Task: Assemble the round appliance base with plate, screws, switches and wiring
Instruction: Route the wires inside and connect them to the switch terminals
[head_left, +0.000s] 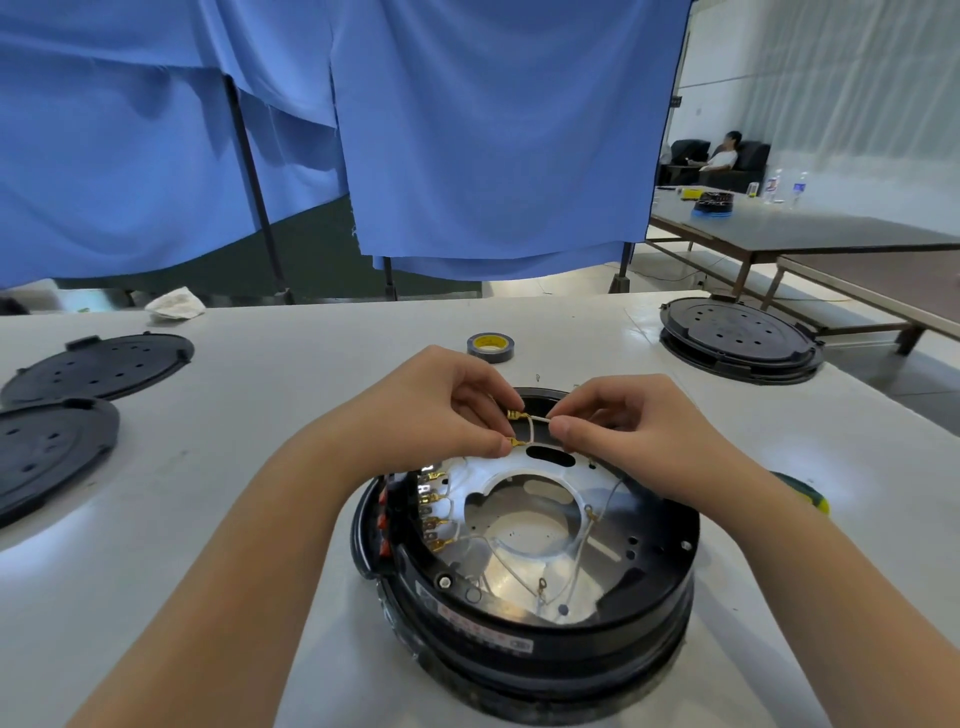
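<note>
Brass terminals: two gold spade connectors (514, 428) on a short white wire (535, 423) were held above the far rim of the round appliance base (524, 561).
Left hand: the left hand (441, 410) was curled, its fingertips pinching the connector ends.
Right hand: the right hand (628, 421) was curled, thumb and forefinger pinching the wire just beside the connectors.
Base: it was set on the white table (291, 415), open side up, with the silver plate (519, 525) seated inside.
Switch side: a row of brass tabs (434, 512) was seen at the left inner wall, red switches (384, 519) just outside them.
Risk, wrong tab: with several like tabs close together, the connectors could probably be pushed onto the wrong one.
Risk, slip: a thin wire pinched by fingertips could be dropped into the plate's central opening.
Risk, snag: loose white leads (519, 571) across the plate could be caught or pulled.
Obstruction: the hands were judged to hide the far rim from view.
Surroundings: a tape roll (490, 346) lay beyond the hands; black covers (98, 364) lay well apart at left, another stacked unit (737, 338) at right.
</note>
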